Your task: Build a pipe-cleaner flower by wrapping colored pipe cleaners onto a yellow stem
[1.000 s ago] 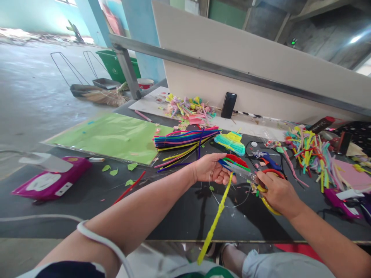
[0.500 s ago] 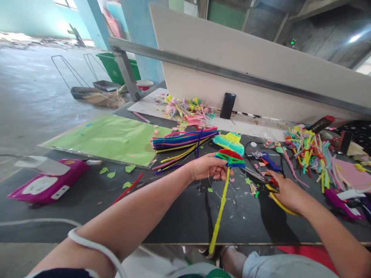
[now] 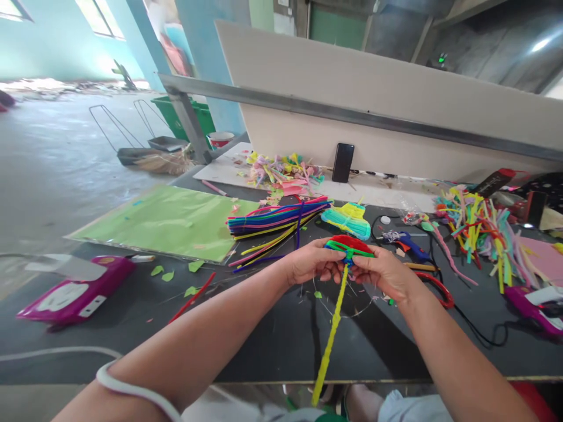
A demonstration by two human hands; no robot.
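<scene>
Both hands hold a pipe-cleaner craft (image 3: 352, 245), a red fan with green and blue strands bound at its middle. From it a long yellow pipe-cleaner stem (image 3: 333, 328) hangs past the table's front edge. My left hand (image 3: 311, 261) pinches the left side, while the thumb and fingers of my right hand (image 3: 382, 271) close on the right side. Scissors (image 3: 440, 291) with a red and yellow handle lie by my right wrist, their blades hidden. Just beyond the hands is a cyan and yellow pipe-cleaner piece (image 3: 346, 220).
A bundle of pipe cleaners (image 3: 275, 220) lies left of centre, a blue glue gun (image 3: 411, 245) to the right. Green sheets in plastic (image 3: 162, 220), a magenta packet-like box (image 3: 77, 290), a standing phone (image 3: 343, 163) and a pile of pipe-cleaner pieces (image 3: 477, 225) surround the work.
My right hand has let go of the scissors, now on the table, and moved left to grip the craft's right side. My left hand still holds its left side.
</scene>
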